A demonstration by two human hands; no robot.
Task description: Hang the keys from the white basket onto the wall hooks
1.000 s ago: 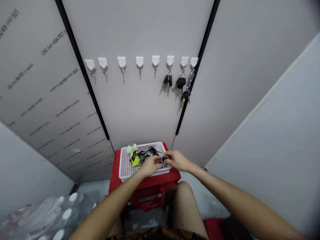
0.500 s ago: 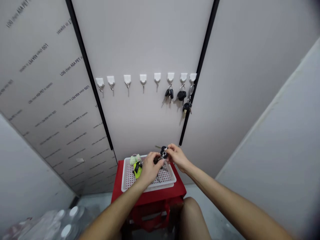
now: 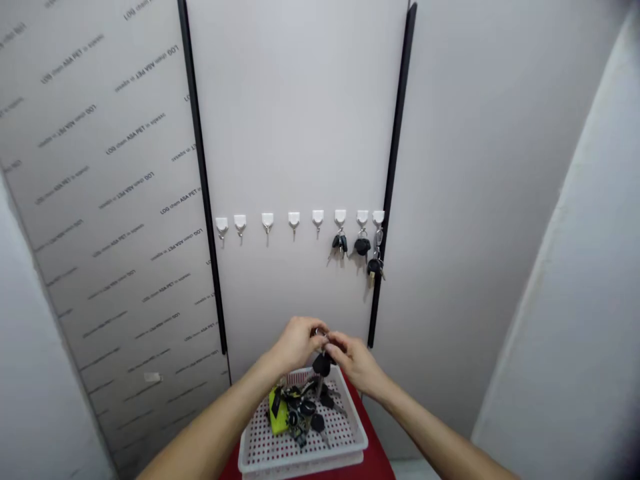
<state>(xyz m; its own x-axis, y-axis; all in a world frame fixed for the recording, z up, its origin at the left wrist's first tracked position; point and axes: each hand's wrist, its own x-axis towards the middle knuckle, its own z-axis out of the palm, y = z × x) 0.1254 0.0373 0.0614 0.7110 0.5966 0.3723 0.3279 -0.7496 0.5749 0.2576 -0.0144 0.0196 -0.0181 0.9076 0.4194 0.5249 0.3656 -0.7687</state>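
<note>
A bunch of keys (image 3: 322,365) with black heads dangles from my two hands, just above the far rim of a white perforated basket (image 3: 354,445). My left hand (image 3: 299,343) pinches the metal ring at the top of the bunch. From the other side, the fingers of my right hand (image 3: 353,360) close on the same bunch near its ring. Inside the basket lie several more keys (image 3: 307,408) with black heads, next to a bright yellow-green tag (image 3: 277,412).
White hooks (image 3: 293,219) run in a row across the wall panel. On the three rightmost hang key bunches (image 3: 362,247). Black vertical strips (image 3: 397,167) flank the panel. Under the basket is a red surface (image 3: 373,460). White wall (image 3: 550,287) stands close on the right.
The view has tilted up, so the hooks sit lower in the picture. My hands have lifted the keys from over the basket, and the bunch now hangs downward from its ring.
</note>
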